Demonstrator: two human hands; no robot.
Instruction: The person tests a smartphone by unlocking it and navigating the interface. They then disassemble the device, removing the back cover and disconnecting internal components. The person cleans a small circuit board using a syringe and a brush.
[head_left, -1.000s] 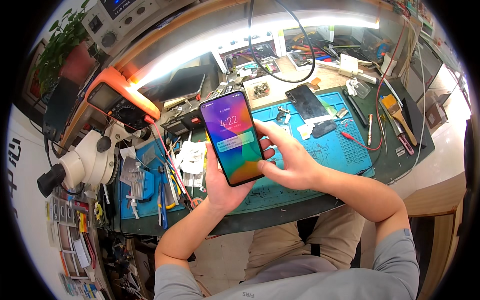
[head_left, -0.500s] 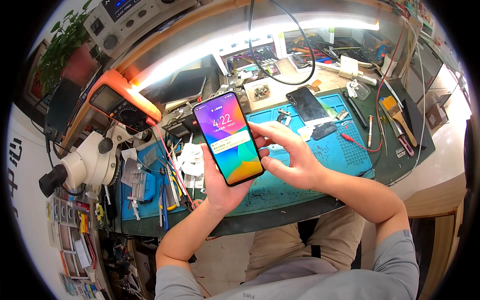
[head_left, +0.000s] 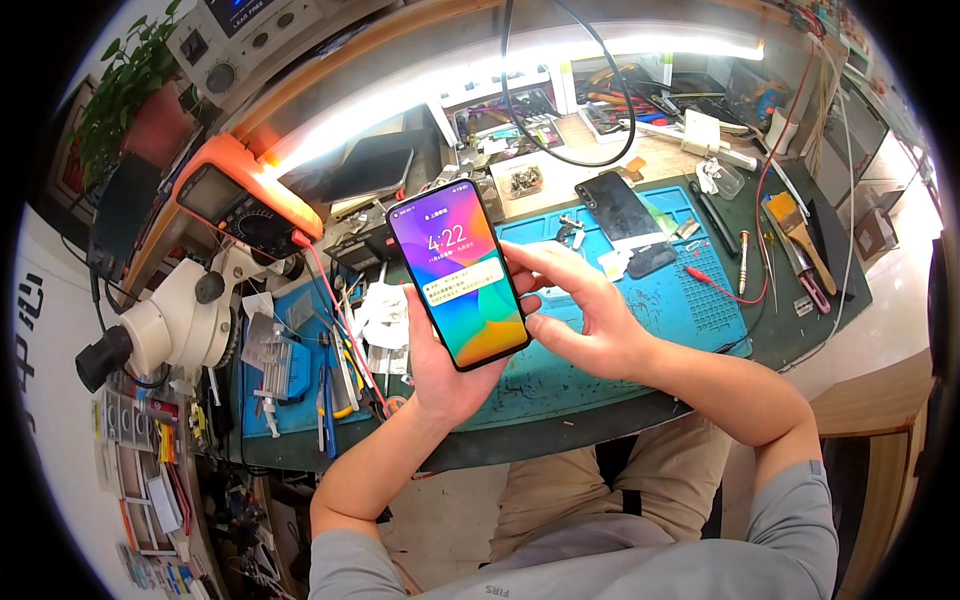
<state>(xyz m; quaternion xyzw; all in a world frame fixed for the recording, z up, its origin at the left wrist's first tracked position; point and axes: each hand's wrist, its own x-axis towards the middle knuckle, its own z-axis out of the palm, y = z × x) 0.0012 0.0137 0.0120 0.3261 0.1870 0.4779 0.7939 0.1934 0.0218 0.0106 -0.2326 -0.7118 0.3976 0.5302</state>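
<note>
The left hand [head_left: 445, 370] holds a phone [head_left: 459, 273] up over the near side of the bench [head_left: 800, 320], fingers wrapped around its back. The screen is lit with bright colours. The right hand [head_left: 585, 320] is just right of the phone, its fingers half open, with fingertips touching the phone's edge. A blue mat [head_left: 690, 300] lies under it. A white microscope [head_left: 170, 320] sits at the left.
</note>
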